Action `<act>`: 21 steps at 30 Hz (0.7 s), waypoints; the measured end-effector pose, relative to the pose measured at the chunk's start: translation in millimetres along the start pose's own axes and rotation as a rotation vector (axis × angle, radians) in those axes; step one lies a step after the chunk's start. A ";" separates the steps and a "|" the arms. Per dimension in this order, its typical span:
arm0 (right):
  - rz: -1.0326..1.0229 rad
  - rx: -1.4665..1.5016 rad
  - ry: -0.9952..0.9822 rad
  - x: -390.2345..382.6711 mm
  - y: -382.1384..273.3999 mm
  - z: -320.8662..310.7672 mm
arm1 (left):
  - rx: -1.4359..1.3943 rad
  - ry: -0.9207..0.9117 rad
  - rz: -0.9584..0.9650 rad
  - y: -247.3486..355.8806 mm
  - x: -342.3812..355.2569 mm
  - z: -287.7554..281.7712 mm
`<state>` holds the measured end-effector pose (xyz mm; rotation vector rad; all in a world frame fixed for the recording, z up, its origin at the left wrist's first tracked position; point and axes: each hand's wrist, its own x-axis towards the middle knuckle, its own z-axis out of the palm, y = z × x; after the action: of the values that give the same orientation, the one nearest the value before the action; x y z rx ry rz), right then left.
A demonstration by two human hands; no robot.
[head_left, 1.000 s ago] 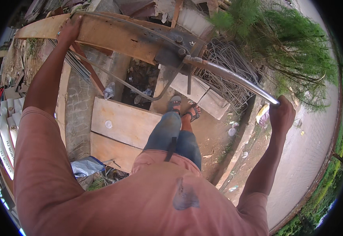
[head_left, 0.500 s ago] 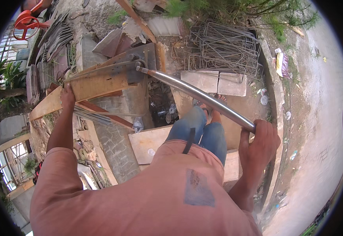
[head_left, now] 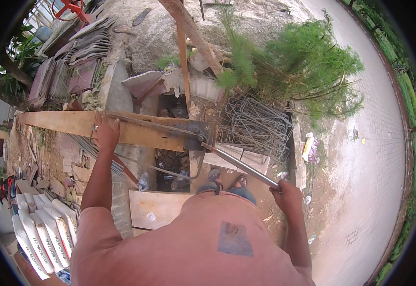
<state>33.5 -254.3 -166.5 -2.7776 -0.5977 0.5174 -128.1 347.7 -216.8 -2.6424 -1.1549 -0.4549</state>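
A thick wooden beam (head_left: 155,136) lies across in front of me, with a dark metal plate (head_left: 194,127) and pins at its right end. Along its top runs a thin bent steel rod (head_left: 162,125), which turns down near the plate and runs back to the left. My left hand (head_left: 107,133) rests over the beam, thumb apart from the curled fingers, pressing the rod against the wood. A shiny steel bending bar (head_left: 246,167) slants down to the right from the plate's pins. Around its lower end my right hand (head_left: 289,194) is closed.
Bent steel frames (head_left: 255,126) are piled beyond the plate, below a green feathery bush (head_left: 303,66). Stacked roof tiles (head_left: 69,78) stand far left, and white printed bags (head_left: 46,231) near left. A pale board (head_left: 158,209) lies by my sandalled feet.
My view has shifted, so the beam looks more level. My left hand has moved right along the beam, closer to the plate. My right hand keeps its hold on the bending bar.
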 end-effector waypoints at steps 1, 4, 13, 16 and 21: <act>-0.008 -0.012 -0.007 7.2 0.7 -5.4 | -0.307 -0.105 0.036 28.5 -16.2 -30.1; -0.028 -0.061 -0.069 19.5 1.9 -16.3 | -0.794 -0.425 0.217 108.8 -95.7 -95.3; -0.114 -0.023 -0.118 24.8 13.1 -6.9 | -0.512 -0.486 0.543 131.4 -198.9 -95.6; -0.175 -0.037 -0.073 31.2 17.6 -7.8 | -0.475 -0.426 0.552 130.1 -207.9 -89.5; -0.264 -0.021 0.049 48.6 30.9 5.8 | -0.473 -0.292 0.517 113.9 -191.0 -75.3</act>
<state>83.4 -259.5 -195.4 -2.6642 -0.9459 0.3867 -180.8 119.0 -225.6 -3.3508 -0.4029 -0.2666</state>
